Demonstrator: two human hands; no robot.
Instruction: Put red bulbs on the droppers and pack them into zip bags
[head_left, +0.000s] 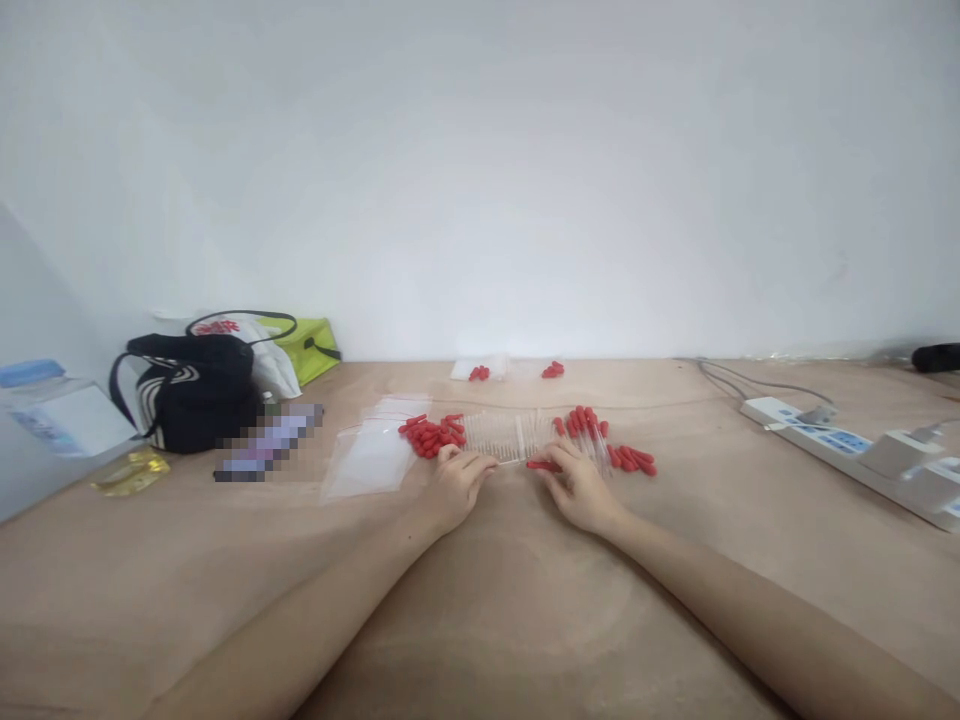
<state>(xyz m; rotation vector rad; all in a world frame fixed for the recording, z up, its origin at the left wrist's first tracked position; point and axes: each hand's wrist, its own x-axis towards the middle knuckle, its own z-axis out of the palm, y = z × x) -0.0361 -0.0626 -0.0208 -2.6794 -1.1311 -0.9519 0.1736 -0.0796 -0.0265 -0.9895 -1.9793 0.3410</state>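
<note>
Red at right: pinching a small piece (540, 465) with right hand (576, 485), apparently grasping a thin tube (513, 462) with left hand (456, 485); probably handling light, brittle, best gripping near its end.

Head-worn view — facing forward and down, tabletop (480, 610) close below, wall (480, 180) beyond

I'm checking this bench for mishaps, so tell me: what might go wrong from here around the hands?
The row of thin clear sticks lies close by the left hand, so a nudge might disorder it. The loose red pile beside that hand might scatter if brushed. The small red piece at the fingertips of the right hand might slip.
</note>
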